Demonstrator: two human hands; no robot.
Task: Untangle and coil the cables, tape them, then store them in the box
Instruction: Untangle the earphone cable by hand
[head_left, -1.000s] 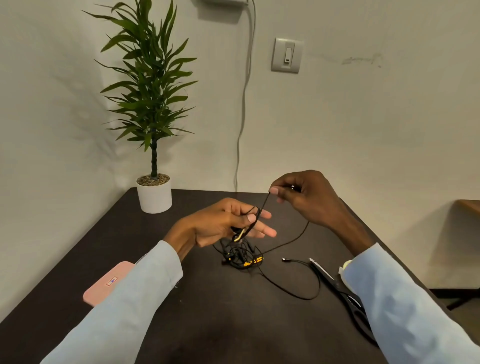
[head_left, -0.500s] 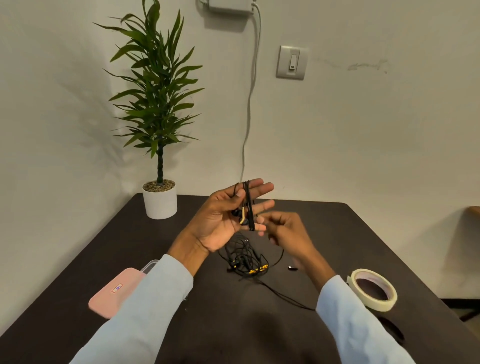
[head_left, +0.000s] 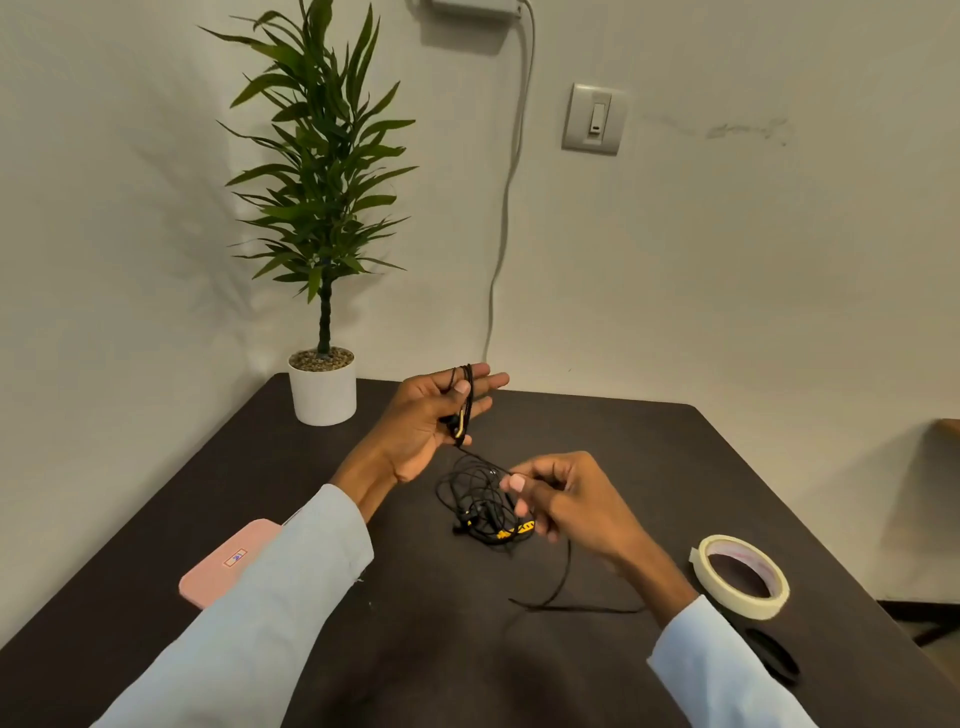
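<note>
Left hand: my left hand (head_left: 434, 415) is raised above the bench, fingers extended; several turns of thin black cable (head_left: 467, 400) are looped over them, the thumb pressing the turns down; a yellow-trimmed earpiece hangs at the palm.
Right hand: my right hand (head_left: 558, 499) is lower, fingers curled, pinching the free run of the same cable between thumb and forefinger.
Cable on bench: a loose tangle of black cable with yellow fittings (head_left: 491, 512) lies on the dark matte bench (head_left: 363, 649), just under the right hand; one strand trails toward my right sleeve.
Tape: a cream roll of masking tape (head_left: 743, 577) lies flat near the right forearm, apart from the cable.
Box: a flat pink box (head_left: 223, 566) sits beside the left sleeve; I cannot tell whether it is open.
Progress: I judge coiling begun, only a few turns wound; most cable is uncoiled; taping and storing not yet done.
</note>
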